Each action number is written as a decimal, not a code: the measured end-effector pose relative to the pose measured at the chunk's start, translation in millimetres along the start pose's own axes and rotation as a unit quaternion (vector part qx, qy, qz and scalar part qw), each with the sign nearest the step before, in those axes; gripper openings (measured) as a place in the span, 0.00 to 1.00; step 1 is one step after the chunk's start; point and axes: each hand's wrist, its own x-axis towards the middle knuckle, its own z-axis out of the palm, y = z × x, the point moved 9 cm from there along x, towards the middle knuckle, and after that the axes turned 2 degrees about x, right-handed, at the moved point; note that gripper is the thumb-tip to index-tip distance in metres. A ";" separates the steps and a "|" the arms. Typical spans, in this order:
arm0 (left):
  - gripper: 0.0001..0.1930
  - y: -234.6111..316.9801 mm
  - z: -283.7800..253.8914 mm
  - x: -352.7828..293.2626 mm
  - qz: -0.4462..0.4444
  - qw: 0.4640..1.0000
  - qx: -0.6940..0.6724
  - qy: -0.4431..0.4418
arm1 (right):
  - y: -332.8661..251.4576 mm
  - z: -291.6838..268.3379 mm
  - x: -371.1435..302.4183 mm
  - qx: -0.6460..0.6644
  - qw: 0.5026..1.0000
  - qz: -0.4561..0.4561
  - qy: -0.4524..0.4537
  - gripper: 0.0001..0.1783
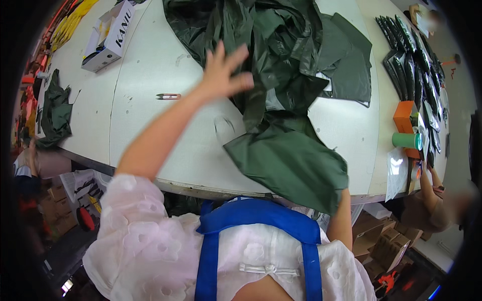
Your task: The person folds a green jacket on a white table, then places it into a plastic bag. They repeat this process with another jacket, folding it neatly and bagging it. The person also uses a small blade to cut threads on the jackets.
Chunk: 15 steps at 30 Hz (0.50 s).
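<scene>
A dark green garment of shiny coated fabric lies crumpled over the middle of the table. One broad part of it, like a sleeve or flap, stretches toward me over the front edge. My left hand is open with spread fingers over the left side of the heap, slightly blurred; whether it touches the cloth I cannot tell. My right forearm runs up into the near end of that green part, and the cloth hides my right hand. A flat, folded green piece lies to the right of the heap.
A small pen-like tool lies left of the heap. At the far left are an open white box and another green cloth. Black packets, an orange box and a green roll are rightward. Other people sit at both sides.
</scene>
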 end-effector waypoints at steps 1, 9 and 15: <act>0.40 24.7 23.4 -32.3 -0.065 0.993 0.058 -0.084 | 10.3 8.6 -2.5 -0.029 0.999 0.022 -0.013 0.18; 0.36 -66.2 60.1 9.1 -0.085 0.953 0.261 -0.124 | 52.1 58.4 6.2 0.274 0.958 0.046 -0.071 0.32; 0.24 -60.9 15.6 -22.6 -0.031 0.987 0.046 0.152 | 51.5 136.5 -16.8 0.186 0.976 0.075 -0.081 0.29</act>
